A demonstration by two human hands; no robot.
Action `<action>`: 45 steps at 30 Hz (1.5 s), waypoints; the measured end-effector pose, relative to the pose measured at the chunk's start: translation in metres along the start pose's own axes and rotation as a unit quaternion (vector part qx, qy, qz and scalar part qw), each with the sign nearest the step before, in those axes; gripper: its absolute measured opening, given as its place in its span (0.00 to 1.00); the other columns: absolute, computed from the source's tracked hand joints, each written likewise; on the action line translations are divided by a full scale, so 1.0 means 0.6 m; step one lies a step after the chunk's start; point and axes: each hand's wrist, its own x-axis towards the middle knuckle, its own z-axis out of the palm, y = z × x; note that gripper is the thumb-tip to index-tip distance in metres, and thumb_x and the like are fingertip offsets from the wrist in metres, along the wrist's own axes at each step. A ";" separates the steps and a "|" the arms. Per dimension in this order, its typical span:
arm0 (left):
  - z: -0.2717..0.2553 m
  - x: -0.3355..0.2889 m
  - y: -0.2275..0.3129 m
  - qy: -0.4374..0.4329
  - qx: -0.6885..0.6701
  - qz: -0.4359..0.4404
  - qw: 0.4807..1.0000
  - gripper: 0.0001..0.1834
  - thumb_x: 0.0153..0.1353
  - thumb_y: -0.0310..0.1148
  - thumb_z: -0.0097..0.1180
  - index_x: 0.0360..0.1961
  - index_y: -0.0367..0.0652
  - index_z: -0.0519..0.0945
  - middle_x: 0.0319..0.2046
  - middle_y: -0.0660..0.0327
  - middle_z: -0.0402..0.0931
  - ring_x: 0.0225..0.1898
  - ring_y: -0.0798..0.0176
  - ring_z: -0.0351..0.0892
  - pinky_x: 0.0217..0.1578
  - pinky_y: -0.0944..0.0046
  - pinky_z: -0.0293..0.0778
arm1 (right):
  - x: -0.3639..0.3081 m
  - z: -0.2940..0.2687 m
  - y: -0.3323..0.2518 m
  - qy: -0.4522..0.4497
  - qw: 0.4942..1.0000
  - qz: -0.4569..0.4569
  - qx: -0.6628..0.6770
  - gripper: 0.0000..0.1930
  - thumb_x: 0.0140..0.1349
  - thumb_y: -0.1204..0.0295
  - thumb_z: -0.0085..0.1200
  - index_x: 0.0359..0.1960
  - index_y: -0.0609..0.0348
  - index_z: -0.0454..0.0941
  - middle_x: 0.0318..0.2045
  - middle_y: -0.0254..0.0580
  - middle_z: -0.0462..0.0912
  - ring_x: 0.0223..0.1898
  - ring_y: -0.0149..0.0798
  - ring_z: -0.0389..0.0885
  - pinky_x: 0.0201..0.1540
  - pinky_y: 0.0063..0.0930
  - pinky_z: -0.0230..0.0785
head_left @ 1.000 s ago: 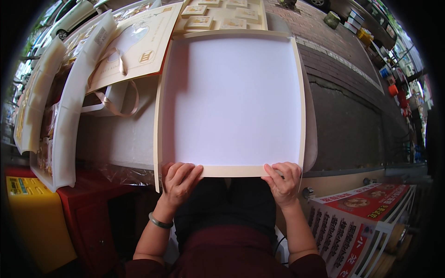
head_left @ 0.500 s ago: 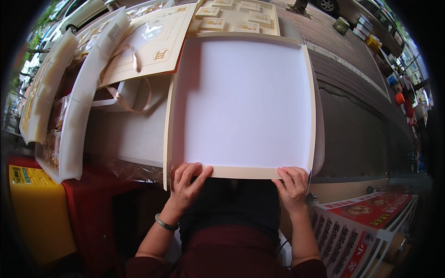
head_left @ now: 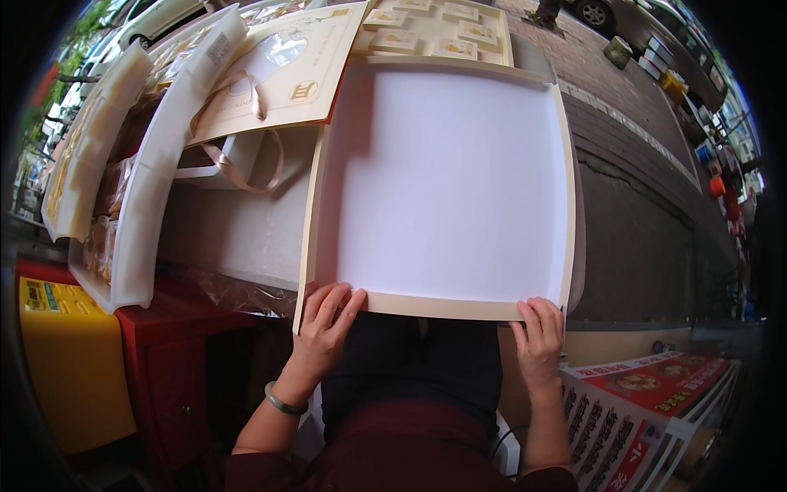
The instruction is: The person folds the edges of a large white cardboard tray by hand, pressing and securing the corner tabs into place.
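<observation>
A large shallow cardboard box tray (head_left: pixel 451 189), cream-sided with a white inner face, lies hollow side up in front of me. My left hand (head_left: pixel 325 316) is closed on its near left corner, with the fingers over the low near wall. At the near right corner my right hand (head_left: pixel 538 332) grips the same wall, fingertips on the rim. Both thumbs are partly hidden. Just past the tray's far left side lies a cream gift box lid (head_left: pixel 287 90) with a clear window, overlapping the tray's edge.
A second cream tray (head_left: pixel 499 56) with several small packets stands beyond. White plastic crates (head_left: pixel 143 189) of wrapped goods are at the left, above a yellow box (head_left: pixel 74 369) and red cabinet (head_left: pixel 168 385). A pink ribbon (head_left: pixel 246 176) hangs from the lid. A red-and-white sign (head_left: pixel 648 385) stands right.
My hands are slightly farther apart on the near wall, the right one shifted toward the corner. The whole view has turned a little, so the tray appears farther right and slightly tilted.
</observation>
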 end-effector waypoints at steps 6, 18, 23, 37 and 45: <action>0.002 -0.009 -0.017 0.004 0.006 -0.004 1.000 0.25 0.55 0.23 0.55 0.56 0.45 0.82 0.53 0.54 0.76 0.56 0.48 0.75 0.59 0.47 0.72 | 0.004 -0.012 0.012 -0.033 0.999 -0.020 0.005 0.21 0.48 0.83 0.69 0.47 0.62 0.84 0.51 0.46 0.79 0.56 0.52 0.78 0.56 0.44 0.74; -0.007 0.003 -0.038 0.048 0.012 0.040 0.998 0.18 0.53 0.23 0.64 0.48 0.36 0.83 0.46 0.53 0.80 0.50 0.47 0.80 0.52 0.46 0.76 | -0.006 -0.014 0.038 -0.001 1.000 -0.010 -0.008 0.23 0.45 0.81 0.73 0.47 0.61 0.84 0.48 0.45 0.80 0.56 0.54 0.80 0.56 0.45 0.77; -0.013 0.002 -0.048 0.038 -0.006 0.038 0.999 0.16 0.53 0.22 0.62 0.45 0.36 0.83 0.42 0.54 0.81 0.48 0.51 0.81 0.49 0.50 0.78 | -0.002 -0.017 0.044 0.003 0.999 -0.036 -0.016 0.22 0.45 0.79 0.73 0.45 0.61 0.84 0.45 0.43 0.82 0.54 0.52 0.82 0.53 0.43 0.77; -0.056 0.062 -0.045 -0.082 0.003 -0.004 0.997 0.11 0.52 0.26 0.59 0.39 0.45 0.82 0.36 0.63 0.80 0.39 0.57 0.80 0.39 0.59 0.77 | 0.053 -0.046 0.042 -0.047 0.998 -0.042 -0.013 0.12 0.51 0.77 0.68 0.38 0.60 0.82 0.35 0.41 0.81 0.45 0.47 0.83 0.45 0.39 0.79; -0.042 0.046 -0.025 -0.089 0.048 -0.011 0.995 0.14 0.53 0.25 0.59 0.42 0.46 0.82 0.39 0.61 0.78 0.41 0.57 0.79 0.43 0.57 0.74 | 0.038 -0.040 0.026 -0.055 0.997 -0.036 -0.046 0.14 0.52 0.78 0.68 0.41 0.63 0.82 0.39 0.45 0.79 0.49 0.50 0.82 0.49 0.42 0.77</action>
